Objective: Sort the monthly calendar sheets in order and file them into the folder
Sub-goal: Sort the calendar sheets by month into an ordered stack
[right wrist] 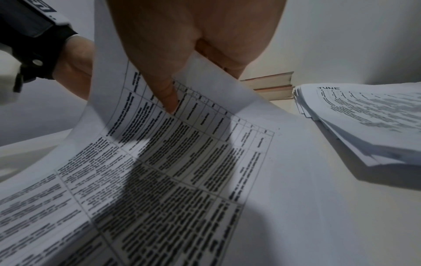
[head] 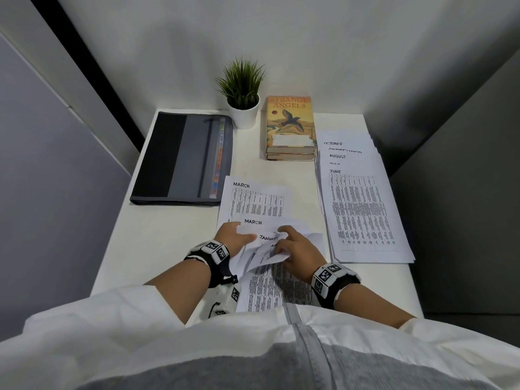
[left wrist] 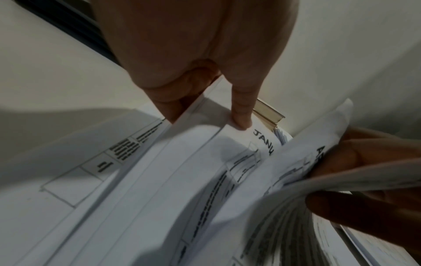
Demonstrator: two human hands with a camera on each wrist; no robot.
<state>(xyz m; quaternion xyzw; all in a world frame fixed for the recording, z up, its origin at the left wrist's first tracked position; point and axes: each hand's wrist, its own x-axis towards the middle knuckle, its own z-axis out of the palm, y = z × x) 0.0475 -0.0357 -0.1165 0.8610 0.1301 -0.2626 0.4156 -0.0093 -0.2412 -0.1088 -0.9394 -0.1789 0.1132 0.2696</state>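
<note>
Fanning the near bundle (head: 270, 249) calls for light pinches, one sheet lifted at a time, so every month heading shows before reordering. Taking the books (head: 290, 128), titled "STRANGE ANGELS", as landmark: the closed folder (head: 180, 156) lies to their left, the staggered stack (head: 363, 198) reading OCTOBER, AUGUST, JUNE to their right, a MARCH sheet (head: 253, 198) in front. Nearer, the left hand (head: 233, 235) pinches MARCH and JANUARY sheets; the right hand (head: 295, 246) grips a curled one.

Calendar sheets (head: 363, 209) are seen as thin matt white paper printed in black, the folder (head: 183, 159) as matt grey-black fabric with a translucent plastic pocket, the table (head: 168, 235) as smooth matt white, the plant pot (head: 244, 115) as smooth white.
</note>
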